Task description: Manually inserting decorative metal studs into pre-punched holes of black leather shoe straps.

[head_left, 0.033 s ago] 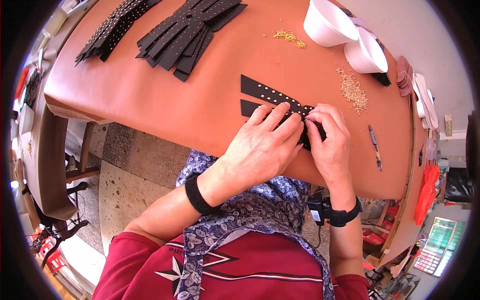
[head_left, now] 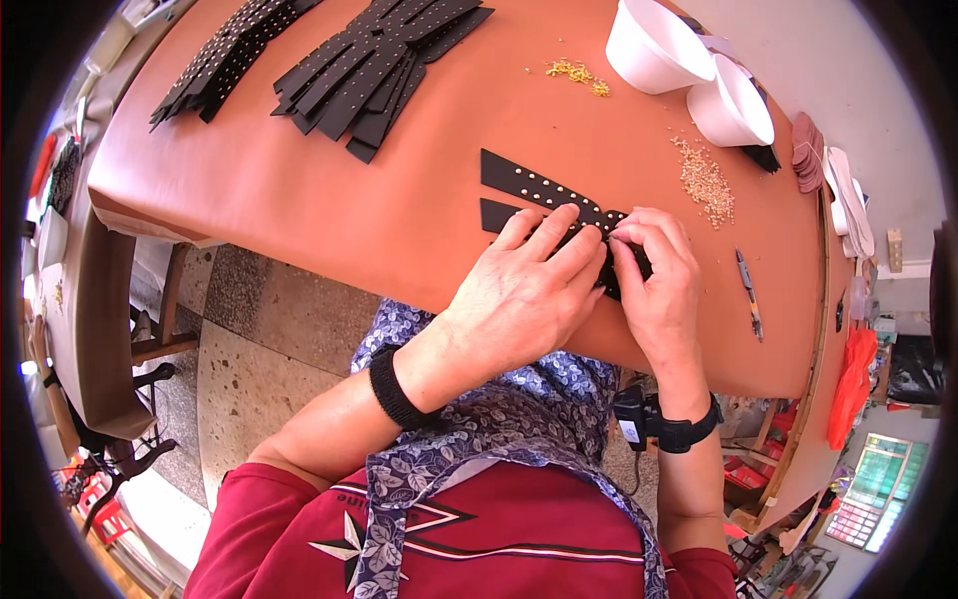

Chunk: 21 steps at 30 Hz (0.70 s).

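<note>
Head view: the left hand [head_left: 524,290] lies palm down with its fingers a little apart, pressed across a flat black piece with narrow arms and pale round studs [head_left: 544,189]. That piece rests on the orange-brown covered bench [head_left: 299,215], directly under these fingers, two squared ends sticking out to their left. The right hand [head_left: 661,280] has thumb and forefinger together at the piece, just beside the left fingertips; whether they pinch something small, I cannot tell. Ahead and to the right of the right fingers is a loose heap of tiny gold-coloured studs [head_left: 706,184]; beyond it stand two round white bowls [head_left: 634,50]. A slim dark pen [head_left: 748,295] lies right of those fingers. Well ahead of the left fingers is a scatter of small yellow bits [head_left: 569,72]; farther left lie two stacks of black studded strips [head_left: 374,65].
</note>
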### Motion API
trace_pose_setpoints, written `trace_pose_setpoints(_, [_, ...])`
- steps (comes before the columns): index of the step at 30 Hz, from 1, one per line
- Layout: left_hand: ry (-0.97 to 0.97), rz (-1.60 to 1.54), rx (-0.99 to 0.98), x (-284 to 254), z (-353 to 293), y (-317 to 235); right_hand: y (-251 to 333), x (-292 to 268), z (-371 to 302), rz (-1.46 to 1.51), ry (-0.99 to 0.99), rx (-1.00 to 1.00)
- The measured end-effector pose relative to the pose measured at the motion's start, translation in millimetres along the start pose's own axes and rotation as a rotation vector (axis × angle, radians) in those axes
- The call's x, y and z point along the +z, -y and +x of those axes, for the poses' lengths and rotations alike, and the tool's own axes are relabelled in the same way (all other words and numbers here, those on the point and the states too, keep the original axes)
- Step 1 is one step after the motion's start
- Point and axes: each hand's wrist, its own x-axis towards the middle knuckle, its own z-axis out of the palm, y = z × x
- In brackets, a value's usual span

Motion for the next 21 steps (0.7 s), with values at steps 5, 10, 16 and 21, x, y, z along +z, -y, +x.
trace_pose_setpoints(5, [0.003, 0.007, 0.006, 0.1, 0.0, 0.5, 6.3, 0.2, -0.8, 0.052, 0.012, 0.105])
trace_pose_setpoints(10, [-0.001, 0.02, 0.007, 0.7, -0.5, 0.2, 2.4, 4.7, -5.7, -0.007, -0.037, 0.02])
trace_pose_setpoints(16, [-0.001, 0.016, 0.02, 0.8, 0.0, 0.7, 1.8, 4.2, -7.6, 0.017, -0.034, 0.019])
trace_pose_setpoints(21, [0.001, 0.021, 0.026, 0.8, -0.2, 1.3, 7.0, 6.3, -7.4, 0.008, -0.055, 0.079])
